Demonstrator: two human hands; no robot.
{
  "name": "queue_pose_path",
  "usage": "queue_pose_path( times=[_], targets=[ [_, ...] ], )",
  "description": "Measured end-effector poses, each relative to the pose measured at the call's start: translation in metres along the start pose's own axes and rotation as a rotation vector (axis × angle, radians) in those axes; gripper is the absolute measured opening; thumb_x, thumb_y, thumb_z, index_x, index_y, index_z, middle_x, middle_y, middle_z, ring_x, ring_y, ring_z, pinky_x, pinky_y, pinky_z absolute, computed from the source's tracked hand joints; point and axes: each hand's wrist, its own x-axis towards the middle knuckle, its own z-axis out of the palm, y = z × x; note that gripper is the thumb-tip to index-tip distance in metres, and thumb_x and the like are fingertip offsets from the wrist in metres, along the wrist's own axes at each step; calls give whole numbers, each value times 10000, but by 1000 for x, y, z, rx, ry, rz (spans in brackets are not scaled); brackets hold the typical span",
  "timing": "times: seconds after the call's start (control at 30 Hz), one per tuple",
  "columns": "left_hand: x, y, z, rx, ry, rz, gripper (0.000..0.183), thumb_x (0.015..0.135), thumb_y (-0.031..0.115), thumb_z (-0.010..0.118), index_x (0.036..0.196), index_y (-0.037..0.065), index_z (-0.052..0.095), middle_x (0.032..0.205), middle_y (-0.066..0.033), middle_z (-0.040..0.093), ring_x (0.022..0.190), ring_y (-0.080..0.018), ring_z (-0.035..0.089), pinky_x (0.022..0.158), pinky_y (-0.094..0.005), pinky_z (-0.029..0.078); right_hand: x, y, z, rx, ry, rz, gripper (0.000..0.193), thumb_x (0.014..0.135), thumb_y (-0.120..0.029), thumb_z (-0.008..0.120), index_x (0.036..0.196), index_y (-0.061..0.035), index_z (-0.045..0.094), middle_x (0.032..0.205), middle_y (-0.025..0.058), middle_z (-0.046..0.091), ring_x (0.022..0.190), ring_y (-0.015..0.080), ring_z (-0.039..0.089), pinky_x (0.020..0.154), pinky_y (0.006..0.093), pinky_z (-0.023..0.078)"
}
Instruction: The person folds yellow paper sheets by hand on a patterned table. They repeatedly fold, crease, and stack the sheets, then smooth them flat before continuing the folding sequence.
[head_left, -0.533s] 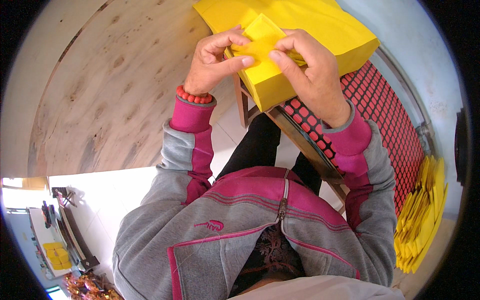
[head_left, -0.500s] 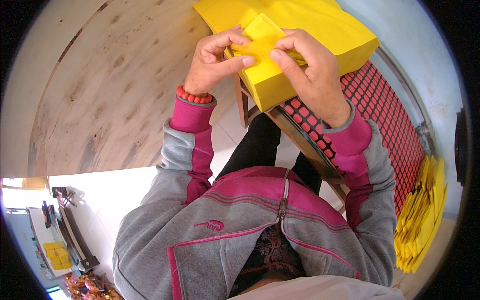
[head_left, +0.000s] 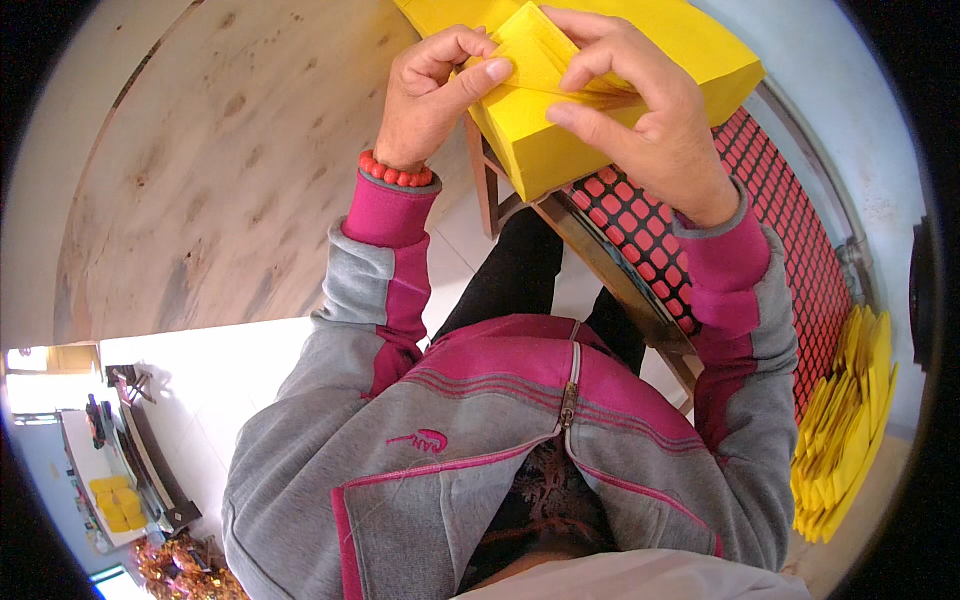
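A yellow bag (head_left: 560, 135), soft and cloth-like with a boxy end toward me, lies at the top of the view. Its near end is folded into a pointed flap (head_left: 525, 45) with layered creases. My left hand (head_left: 425, 95), with a red bead bracelet at the wrist, pinches the left side of that flap between thumb and fingers. On the right side, my right hand (head_left: 645, 110) has its thumb and fingers apart around the creases, the fingertips at or close to the cloth.
Beneath the bag is a wooden-framed bench (head_left: 620, 270) with a red and black patterned top (head_left: 780, 230). A stack of folded yellow pieces (head_left: 845, 430) stands at the lower right by the pale wall. To the left is a large wooden board (head_left: 210, 190).
My right hand has loosened from the flap, its fingers spreading and shifting right. My left hand keeps its pinch. The flap's layered creases show more openly now.
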Motion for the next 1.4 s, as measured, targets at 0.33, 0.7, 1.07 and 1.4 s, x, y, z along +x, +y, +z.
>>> queue_pose_path(
  times=[0.33,0.7,1.07,1.4],
  targets=[
    [-1,-9,0,71,-13,50,148,864,19,769,966,27,662,1002,-16,677,943,-103,620,845,-240,504,-4,7,-6,-126,-127,-91,239,818,-141,736,1005,-48,618,994,137,580,938,353,601,795,400,483],
    [3,-2,9,-27,89,75,94,920,-7,700,953,32,622,929,-12,681,890,-68,628,876,-244,504,-2,2,-11,-180,-185,-21,117,920,-96,652,1010,-23,632,1086,176,631,996,340,634,871,362,494],
    [1,0,-14,34,-188,56,90,888,52,665,973,53,693,949,1,707,980,-112,630,1221,-430,246,-6,-1,-5,-105,-126,101,135,925,-96,664,963,11,592,1001,155,602,954,297,622,858,337,484],
    [0,-1,-5,54,-45,11,91,921,74,708,992,54,655,958,7,693,892,-70,627,1120,-350,391,-3,4,-1,-65,46,18,197,851,-124,729,919,-12,582,910,136,599,856,325,632,765,366,506]
  ],
)
